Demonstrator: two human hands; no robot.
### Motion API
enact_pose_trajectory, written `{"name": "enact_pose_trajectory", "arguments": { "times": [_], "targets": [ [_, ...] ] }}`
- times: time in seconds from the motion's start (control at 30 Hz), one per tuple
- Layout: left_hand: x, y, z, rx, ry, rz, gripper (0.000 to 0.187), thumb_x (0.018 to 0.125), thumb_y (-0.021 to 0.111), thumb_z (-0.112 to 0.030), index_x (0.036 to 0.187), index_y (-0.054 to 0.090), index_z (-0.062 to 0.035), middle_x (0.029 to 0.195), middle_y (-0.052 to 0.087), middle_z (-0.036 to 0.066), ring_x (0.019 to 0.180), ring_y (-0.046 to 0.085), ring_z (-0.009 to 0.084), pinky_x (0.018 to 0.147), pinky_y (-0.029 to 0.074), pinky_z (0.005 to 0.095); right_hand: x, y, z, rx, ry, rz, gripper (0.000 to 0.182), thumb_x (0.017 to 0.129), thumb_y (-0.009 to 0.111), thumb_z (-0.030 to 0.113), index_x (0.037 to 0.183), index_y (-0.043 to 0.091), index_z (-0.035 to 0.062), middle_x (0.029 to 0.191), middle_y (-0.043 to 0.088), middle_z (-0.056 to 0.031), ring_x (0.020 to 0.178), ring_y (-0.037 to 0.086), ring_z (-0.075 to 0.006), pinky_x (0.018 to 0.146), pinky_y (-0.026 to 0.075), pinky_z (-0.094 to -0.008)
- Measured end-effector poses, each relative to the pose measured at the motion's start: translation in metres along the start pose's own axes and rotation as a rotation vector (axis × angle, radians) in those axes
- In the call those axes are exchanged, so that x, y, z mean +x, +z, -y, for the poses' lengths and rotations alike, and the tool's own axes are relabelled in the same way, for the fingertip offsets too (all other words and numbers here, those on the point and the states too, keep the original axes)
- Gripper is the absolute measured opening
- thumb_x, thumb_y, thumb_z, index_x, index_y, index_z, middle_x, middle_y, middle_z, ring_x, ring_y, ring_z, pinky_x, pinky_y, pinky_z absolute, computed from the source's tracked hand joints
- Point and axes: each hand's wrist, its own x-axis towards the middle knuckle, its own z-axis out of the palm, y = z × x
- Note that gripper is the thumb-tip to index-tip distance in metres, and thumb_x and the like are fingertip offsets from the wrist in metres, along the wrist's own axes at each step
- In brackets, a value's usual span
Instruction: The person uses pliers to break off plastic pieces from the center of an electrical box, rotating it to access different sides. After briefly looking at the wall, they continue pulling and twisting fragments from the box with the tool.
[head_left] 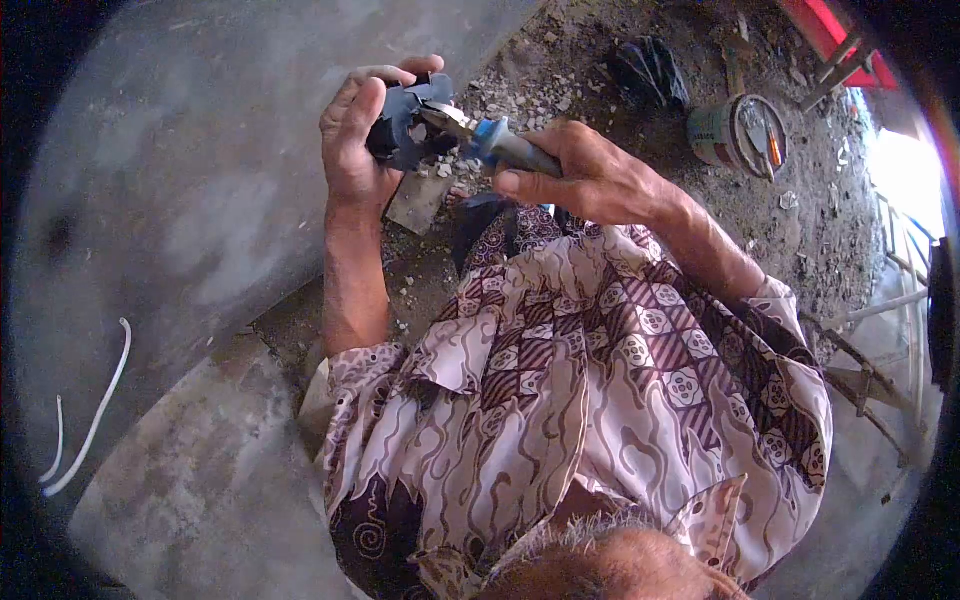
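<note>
Slippage worries me most: my left grip point(350, 130) holds the dark, jagged piece point(396, 138) over the rubble's edge point(470, 165), fingers point(424, 64) near the tips of the pliers point(512, 150) clenched in my right grip point(605, 178), so a skidding bite could nip skin or crack it.

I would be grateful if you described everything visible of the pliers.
The pliers have a smooth-looking grey grip with bright blue near the head, and a pale, metallic-looking head. The right hand wraps around the grip, hiding part of it. They are held above the rubble, head pointing toward the left hand, and reach the dark piece held there. Whether the jaws are closed on it cannot be told.
</note>
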Motion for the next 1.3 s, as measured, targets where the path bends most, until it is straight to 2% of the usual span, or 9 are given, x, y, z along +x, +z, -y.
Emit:
{"name": "enact_pose_trajectory", "arguments": {
  "times": [0.2, 0.33, 0.5, 0.57, 0.83, 1.1, 1.2, 1.27, 1.3],
  "targets": [
    [0.000, 0.002, 0.000, 0.068, -0.002, -0.002, 0.038, 0.101, 0.049, -0.036, 0.109, 0.058, 0.0005, 0.129, 0.056, 0.029, 0.113, 0.062, 0.0382, 0.092, 0.056, 0.0509, -0.002, 0.001, 0.002, -0.064, -0.021, -0.029, 0.066, 0.091, 0.059, 0.060, 0.122, 0.064, 0.0025, 0.112, 0.059, -0.0262, 0.109, 0.058, -0.0363, 0.093, 0.045, -0.0443],
    [-0.001, 0.001, 0.003, 0.053, 0.003, 0.006, 0.035, 0.101, 0.049, -0.032, 0.108, 0.059, 0.0002, 0.130, 0.056, 0.028, 0.112, 0.063, 0.0371, 0.092, 0.056, 0.0498, -0.004, 0.006, -0.008, -0.076, -0.077, -0.078, 0.065, 0.091, 0.059, 0.059, 0.122, 0.063, 0.0017, 0.110, 0.059, -0.0264, 0.110, 0.057, -0.0365, 0.094, 0.044, -0.0443],
    [0.000, 0.011, 0.002, 0.105, 0.004, 0.012, 0.032, 0.101, 0.051, -0.031, 0.107, 0.059, -0.0002, 0.129, 0.057, 0.028, 0.111, 0.063, 0.0350, 0.092, 0.056, 0.0485, 0.000, 0.004, -0.004, -0.072, 0.009, -0.044, 0.065, 0.091, 0.060, 0.058, 0.122, 0.063, 0.0014, 0.109, 0.059, -0.0271, 0.107, 0.059, -0.0377, 0.095, 0.044, -0.0449],
    [-0.001, 0.017, 0.000, -0.025, -0.009, -0.040, 0.022, 0.097, 0.059, -0.022, 0.100, 0.064, -0.0001, 0.118, 0.066, 0.023, 0.101, 0.066, 0.0218, 0.088, 0.055, 0.0341, -0.001, 0.009, -0.010, -0.071, -0.018, -0.073, 0.064, 0.092, 0.059, 0.058, 0.121, 0.063, 0.0011, 0.107, 0.059, -0.0272, 0.106, 0.059, -0.0381, 0.094, 0.044, -0.0451],
    [-0.006, 0.017, -0.006, 0.059, -0.041, 0.005, 0.021, 0.092, 0.061, -0.020, 0.097, 0.065, 0.0002, 0.115, 0.067, 0.023, 0.098, 0.067, 0.0223, 0.086, 0.057, 0.0350, -0.001, 0.011, -0.008, 0.000, -0.117, -0.085, 0.062, 0.094, 0.057, 0.056, 0.119, 0.063, -0.0003, 0.106, 0.061, -0.0288, 0.105, 0.059, -0.0389, 0.091, 0.045, -0.0458],
    [-0.011, 0.016, -0.008, 0.053, -0.069, 0.012, 0.017, 0.088, 0.061, -0.015, 0.094, 0.066, 0.0003, 0.110, 0.068, 0.022, 0.099, 0.067, 0.0223, 0.088, 0.056, 0.0357, -0.002, -0.002, -0.002, -0.078, -0.154, -0.005, 0.058, 0.094, 0.057, 0.055, 0.104, 0.069, -0.0009, 0.078, 0.065, -0.0208, 0.079, 0.066, -0.0335, 0.075, 0.051, -0.0448],
    [-0.011, 0.006, -0.012, 0.266, -0.046, 0.094, 0.016, 0.087, 0.062, -0.015, 0.091, 0.067, -0.0008, 0.109, 0.070, 0.017, 0.099, 0.066, 0.0190, 0.089, 0.053, 0.0337, 0.006, -0.006, -0.014, -0.032, -0.145, 0.122, 0.058, 0.093, 0.059, 0.055, 0.104, 0.069, -0.0016, 0.080, 0.066, -0.0200, 0.081, 0.066, -0.0326, 0.078, 0.051, -0.0438],
    [-0.009, 0.007, -0.022, 0.717, -0.004, 0.265, 0.014, 0.087, 0.062, -0.014, 0.089, 0.068, -0.0015, 0.108, 0.071, 0.012, 0.100, 0.064, 0.0164, 0.091, 0.050, 0.0316, -0.001, -0.012, -0.008, -0.075, -0.104, 0.115, 0.056, 0.093, 0.060, 0.054, 0.101, 0.070, -0.0005, 0.083, 0.065, -0.0185, 0.084, 0.065, -0.0305, 0.078, 0.050, -0.0420],
    [-0.008, 0.005, -0.024, 0.683, -0.002, 0.287, 0.014, 0.089, 0.061, -0.013, 0.091, 0.068, -0.0015, 0.108, 0.072, 0.011, 0.100, 0.064, 0.0165, 0.091, 0.049, 0.0312, -0.002, -0.015, -0.004, -0.123, -0.072, 0.109, 0.054, 0.093, 0.060, 0.053, 0.099, 0.070, 0.0007, 0.086, 0.064, -0.0170, 0.088, 0.065, -0.0285, 0.078, 0.049, -0.0401]
  ]
}}
